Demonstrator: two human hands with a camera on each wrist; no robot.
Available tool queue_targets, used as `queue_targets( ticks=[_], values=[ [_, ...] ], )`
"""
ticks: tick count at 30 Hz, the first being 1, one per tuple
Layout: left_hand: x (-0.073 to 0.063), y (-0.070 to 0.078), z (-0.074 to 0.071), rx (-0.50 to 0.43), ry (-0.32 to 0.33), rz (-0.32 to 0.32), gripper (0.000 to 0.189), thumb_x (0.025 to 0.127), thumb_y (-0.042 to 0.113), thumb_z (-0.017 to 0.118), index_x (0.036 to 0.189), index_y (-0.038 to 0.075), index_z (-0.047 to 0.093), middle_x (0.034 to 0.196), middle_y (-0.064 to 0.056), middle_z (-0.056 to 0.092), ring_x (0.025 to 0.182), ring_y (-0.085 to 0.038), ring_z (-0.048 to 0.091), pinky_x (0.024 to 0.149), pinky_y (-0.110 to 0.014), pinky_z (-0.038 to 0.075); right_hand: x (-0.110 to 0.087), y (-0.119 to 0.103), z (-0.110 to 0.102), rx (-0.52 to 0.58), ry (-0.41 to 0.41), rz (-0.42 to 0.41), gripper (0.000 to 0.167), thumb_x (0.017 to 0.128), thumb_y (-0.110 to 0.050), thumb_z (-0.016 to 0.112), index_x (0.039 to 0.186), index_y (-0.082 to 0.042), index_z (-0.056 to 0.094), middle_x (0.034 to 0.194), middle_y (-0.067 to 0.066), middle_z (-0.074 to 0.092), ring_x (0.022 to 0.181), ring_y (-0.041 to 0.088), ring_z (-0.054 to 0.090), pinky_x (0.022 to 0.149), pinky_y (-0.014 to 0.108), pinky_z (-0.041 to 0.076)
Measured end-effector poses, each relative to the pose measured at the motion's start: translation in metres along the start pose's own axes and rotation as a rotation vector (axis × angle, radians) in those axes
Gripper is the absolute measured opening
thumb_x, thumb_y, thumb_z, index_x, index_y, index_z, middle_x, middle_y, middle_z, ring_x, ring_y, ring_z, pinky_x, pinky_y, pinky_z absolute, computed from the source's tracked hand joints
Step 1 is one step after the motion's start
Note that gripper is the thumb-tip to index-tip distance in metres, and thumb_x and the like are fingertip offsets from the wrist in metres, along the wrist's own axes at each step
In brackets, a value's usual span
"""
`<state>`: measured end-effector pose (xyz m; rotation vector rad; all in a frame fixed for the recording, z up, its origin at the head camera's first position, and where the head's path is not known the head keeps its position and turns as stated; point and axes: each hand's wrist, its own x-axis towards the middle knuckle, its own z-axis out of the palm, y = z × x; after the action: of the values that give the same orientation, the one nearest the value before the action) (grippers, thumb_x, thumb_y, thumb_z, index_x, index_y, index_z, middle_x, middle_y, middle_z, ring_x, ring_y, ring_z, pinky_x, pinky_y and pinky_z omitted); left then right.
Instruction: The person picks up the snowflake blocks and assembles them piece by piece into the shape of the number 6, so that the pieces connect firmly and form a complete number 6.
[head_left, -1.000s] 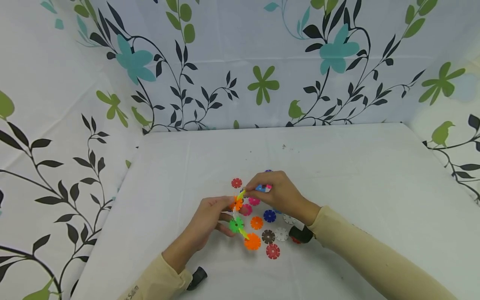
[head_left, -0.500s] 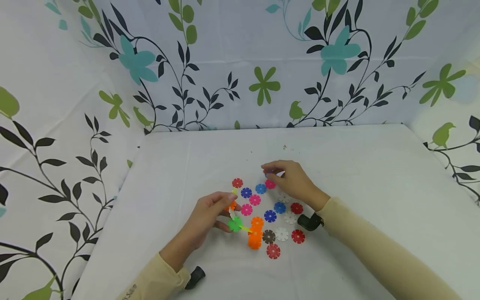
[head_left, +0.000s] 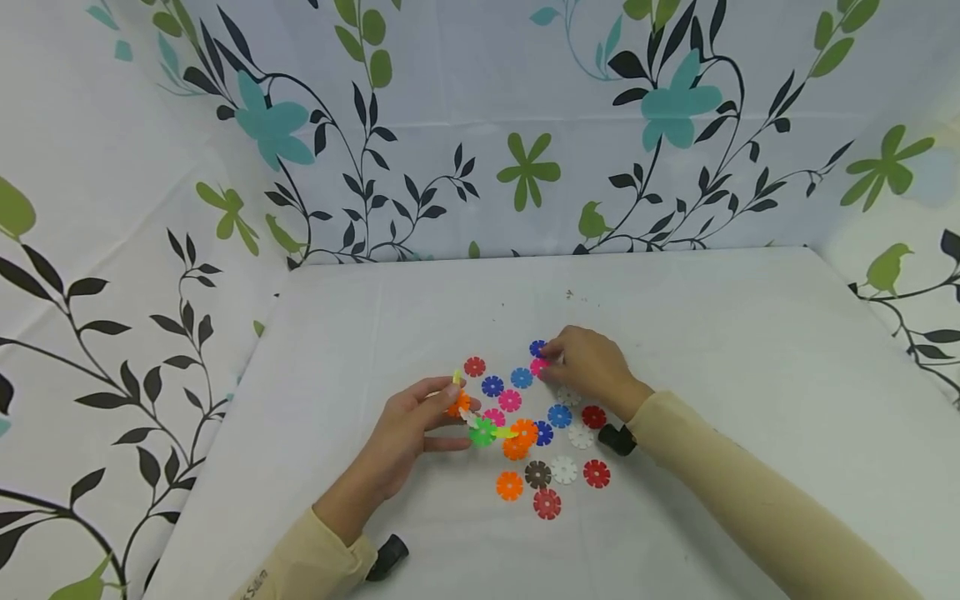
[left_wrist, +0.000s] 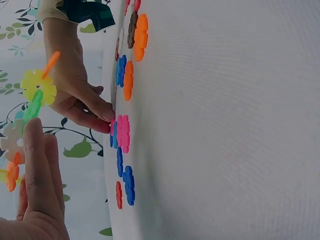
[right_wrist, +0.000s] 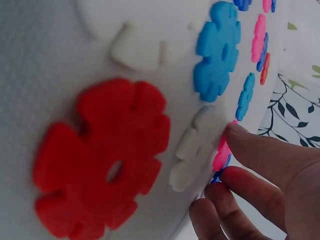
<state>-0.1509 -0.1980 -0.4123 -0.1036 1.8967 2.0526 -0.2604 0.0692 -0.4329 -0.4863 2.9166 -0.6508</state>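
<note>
My left hand [head_left: 405, 429] holds a chain of interlocked flower-shaped plastic discs [head_left: 482, 432] up off the table, gripping it near an orange disc. Yellow, orange, white and green discs make up this chain; its yellow disc [left_wrist: 31, 85] shows clearly in the left wrist view. Farther right, the thumb and forefinger of my right hand [head_left: 597, 367] pinch the edges of a pink disc [right_wrist: 221, 155] lying flat on the table. A dark blue disc [head_left: 537, 348] lies just beyond it, partly behind my fingertips.
Loose discs lie scattered between and below the hands: a blue disc [head_left: 559, 416], a red disc [head_left: 596, 473], a brown disc [head_left: 537, 474], an orange disc [head_left: 509, 486] and several others. The white-covered table [head_left: 712, 333] meets a patterned cloth backdrop [head_left: 450, 125].
My right hand has let go of the chain's upper end, moved right and come down onto the pink disc. The chain's lower end has swung up and right in my left hand.
</note>
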Motion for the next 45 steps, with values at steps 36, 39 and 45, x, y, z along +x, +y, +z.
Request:
queue_targets(
  ticks=[36,39,45],
  values=[
    [-0.004,-0.001,0.003,0.193,0.209,0.267,0.039,0.087,0.018,0.082,0.125,0.019,0.074,0.119,0.001,0.071,0.115,-0.020,0.061,0.090,-0.040,0.055,-0.002,0.002,-0.010,0.288,-0.081,-0.038,0.013,0.091,-0.019,0.077,0.103,-0.016,0.072,0.096,-0.001,0.067,0.092,0.020,0.064,0.082,0.038,0.056],
    [-0.004,-0.001,0.004,0.148,0.192,0.257,0.040,0.088,0.017,0.081,0.127,0.016,0.073,0.117,-0.002,0.072,0.113,-0.023,0.063,0.089,-0.039,0.056,-0.001,0.002,-0.011,0.391,-0.089,-0.066,0.017,0.092,-0.019,0.077,0.108,-0.015,0.073,0.096,-0.002,0.069,0.092,0.019,0.065,0.084,0.036,0.057],
    [-0.001,0.000,0.005,-0.027,0.123,0.184,0.041,0.093,0.013,0.075,0.132,0.007,0.067,0.117,-0.013,0.072,0.106,-0.032,0.070,0.085,-0.040,0.058,-0.002,-0.003,-0.014,0.582,-0.114,-0.112,0.019,0.092,-0.023,0.077,0.110,-0.015,0.074,0.098,-0.002,0.073,0.093,0.018,0.069,0.086,0.037,0.057]
  ],
)
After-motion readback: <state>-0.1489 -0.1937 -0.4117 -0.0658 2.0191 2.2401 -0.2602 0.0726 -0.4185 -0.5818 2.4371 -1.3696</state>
